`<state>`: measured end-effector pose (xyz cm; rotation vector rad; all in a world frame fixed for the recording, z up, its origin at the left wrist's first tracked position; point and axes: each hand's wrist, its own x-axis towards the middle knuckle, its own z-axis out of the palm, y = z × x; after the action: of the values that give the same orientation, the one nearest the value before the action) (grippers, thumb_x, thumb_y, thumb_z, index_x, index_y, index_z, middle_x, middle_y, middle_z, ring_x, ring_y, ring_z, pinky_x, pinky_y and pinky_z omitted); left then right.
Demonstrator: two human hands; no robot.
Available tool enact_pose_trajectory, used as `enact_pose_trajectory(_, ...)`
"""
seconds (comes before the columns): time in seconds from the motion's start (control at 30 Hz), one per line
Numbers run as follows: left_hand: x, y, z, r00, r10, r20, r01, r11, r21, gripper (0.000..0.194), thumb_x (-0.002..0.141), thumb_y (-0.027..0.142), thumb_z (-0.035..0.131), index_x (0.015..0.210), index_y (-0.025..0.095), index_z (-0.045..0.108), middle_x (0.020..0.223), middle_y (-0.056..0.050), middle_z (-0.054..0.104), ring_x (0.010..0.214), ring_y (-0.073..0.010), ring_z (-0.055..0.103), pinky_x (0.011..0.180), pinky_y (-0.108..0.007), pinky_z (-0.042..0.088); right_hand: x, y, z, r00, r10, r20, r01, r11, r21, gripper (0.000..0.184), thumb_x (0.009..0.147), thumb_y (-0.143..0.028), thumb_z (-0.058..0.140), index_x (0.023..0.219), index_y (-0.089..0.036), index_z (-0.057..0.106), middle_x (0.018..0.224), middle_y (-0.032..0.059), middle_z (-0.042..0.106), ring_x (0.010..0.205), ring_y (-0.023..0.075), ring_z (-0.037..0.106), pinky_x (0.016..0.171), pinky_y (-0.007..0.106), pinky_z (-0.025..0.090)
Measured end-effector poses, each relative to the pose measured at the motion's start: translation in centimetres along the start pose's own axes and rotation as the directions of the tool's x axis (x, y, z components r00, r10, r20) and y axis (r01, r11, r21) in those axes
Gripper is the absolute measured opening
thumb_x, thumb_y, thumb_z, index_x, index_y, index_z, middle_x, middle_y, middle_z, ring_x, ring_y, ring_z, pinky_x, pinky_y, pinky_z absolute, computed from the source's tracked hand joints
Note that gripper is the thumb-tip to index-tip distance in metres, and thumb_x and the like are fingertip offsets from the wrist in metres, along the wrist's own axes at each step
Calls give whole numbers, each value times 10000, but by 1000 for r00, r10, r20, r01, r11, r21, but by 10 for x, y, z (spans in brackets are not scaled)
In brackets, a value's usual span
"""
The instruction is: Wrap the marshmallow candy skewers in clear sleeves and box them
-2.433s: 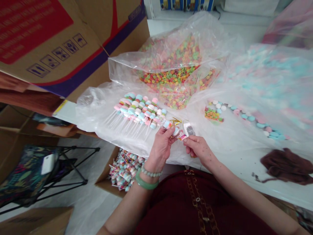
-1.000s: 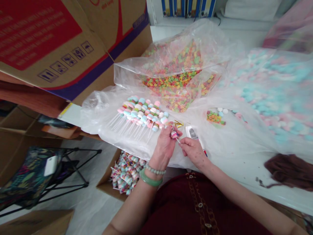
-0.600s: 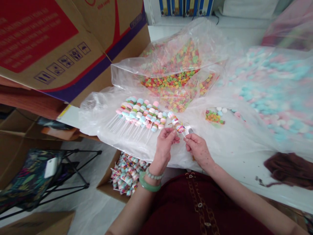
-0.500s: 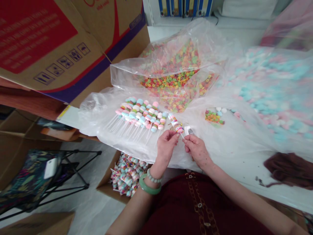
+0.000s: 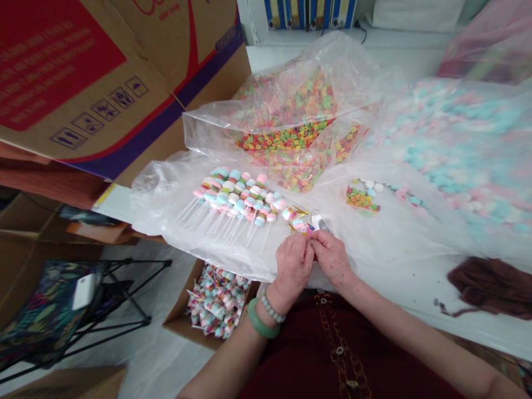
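My left hand (image 5: 294,265) and my right hand (image 5: 331,256) meet at the table's near edge, fingers pinched together on one candy skewer (image 5: 296,220) of pastel marshmallow pieces. The skewer's candy end points away from me, past my fingertips. A fan of finished candy skewers (image 5: 235,195) lies on clear plastic just left of my hands. Gold twist ties (image 5: 300,210) and a small white barcode label (image 5: 322,224) lie right beyond my fingers. A small heap of ring candies (image 5: 361,197) sits to the right.
A clear bag of coloured ring candies (image 5: 296,133) is behind the skewers, a blurred bag of pastel marshmallows (image 5: 465,149) at right. A big cardboard box (image 5: 103,72) leans at left. A floor box of wrapped skewers (image 5: 216,302) stands below the table. A brown cloth (image 5: 494,285) lies at right.
My hands have drawn together and closer to me. The skewer, held up and tilted away half a second ago, now lies low between both hands' pinched fingers.
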<state>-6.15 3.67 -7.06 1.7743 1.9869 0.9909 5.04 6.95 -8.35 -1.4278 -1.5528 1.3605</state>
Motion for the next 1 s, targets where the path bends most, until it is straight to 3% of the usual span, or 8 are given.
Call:
enact_pose_trajectory(0.17, -8, -9, 0, 954, -250, 162, 296, 858, -419, 165, 836, 261, 505, 701, 182, 557, 649, 4, 522, 638, -134, 475, 620, -256, 375, 0, 1, -4, 999, -47, 14, 48, 998, -44, 175, 840, -298, 459, 747, -222, 587, 506, -52, 507, 518, 141, 504, 577, 252, 393)
enact_pose_trajectory(0.27, -1, -13, -6, 852, -385, 355, 513, 473, -716, 187, 799, 362, 583, 825, 178, 602, 750, -5, 578, 653, -129, 508, 594, -245, 402, -3, 0, -9, 989, -147, 4, 144, 962, -234, 201, 865, -314, 444, 789, -218, 603, 558, -25, 560, 548, 152, 533, 579, 256, 385)
enact_pose_trajectory(0.37, 7, -8, -10, 772, -394, 498, 590, 154, -793, 385, 764, 507, 607, 933, 162, 620, 889, -60, 625, 746, -164, 565, 619, -268, 445, -10, -1, -8, 959, -281, 38, 270, 865, -422, 237, 900, -316, 410, 848, -216, 618, 679, 21, 637, 630, 172, 584, 602, 263, 385)
enact_pose_trajectory(0.43, 9, -1, -8, 740, -431, 517, 607, 95, -789, 414, 705, 529, 663, 817, 132, 625, 786, -56, 620, 691, -147, 551, 604, -254, 435, -16, 0, -5, 936, -344, 73, 333, 800, -500, 254, 919, -306, 388, 864, -218, 620, 726, 42, 657, 674, 180, 606, 624, 265, 388)
enact_pose_trajectory(0.57, 5, 7, 0, 729, -564, 388, 554, 153, -818, 360, 600, 428, 770, 665, 120, 593, 597, 13, 533, 526, -73, 430, 508, -208, 336, -25, 0, 0, 947, -320, 36, 286, 784, -551, 254, 922, -304, 378, 972, -206, 607, 704, 45, 657, 647, 199, 613, 615, 280, 394)
enact_pose_trajectory(0.7, -5, 6, 0, 780, -489, 391, 527, 176, -832, 305, 595, 363, 779, 653, 121, 602, 545, 41, 472, 478, -53, 352, 467, -206, 269, -30, -4, -3, 955, -288, 65, 280, 812, -512, 384, 905, -303, 388, 1259, -193, 488, 758, 38, 678, 639, 217, 618, 615, 303, 420)
enact_pose_trajectory(0.83, -13, 4, -7, 790, -415, 450, 533, 103, -840, 269, 629, 339, 769, 695, 122, 622, 595, 21, 522, 515, -62, 402, 488, -195, 312, -35, -10, -3, 917, -376, 132, 391, 784, -481, 349, 940, -286, 323, 1188, -210, 557, 947, 69, 694, 784, 213, 644, 690, 296, 441)
enact_pose_trajectory(1.0, -13, 3, -16, 677, -392, 623, 576, -245, -780, 160, 703, 248, 720, 745, 113, 645, 710, -29, 609, 650, -110, 540, 621, -225, 452, -43, -13, 5, 875, -436, 208, 476, 706, -524, 347, 948, -241, 302, 1105, -172, 604, 952, 110, 686, 800, 214, 637, 722, 299, 433)
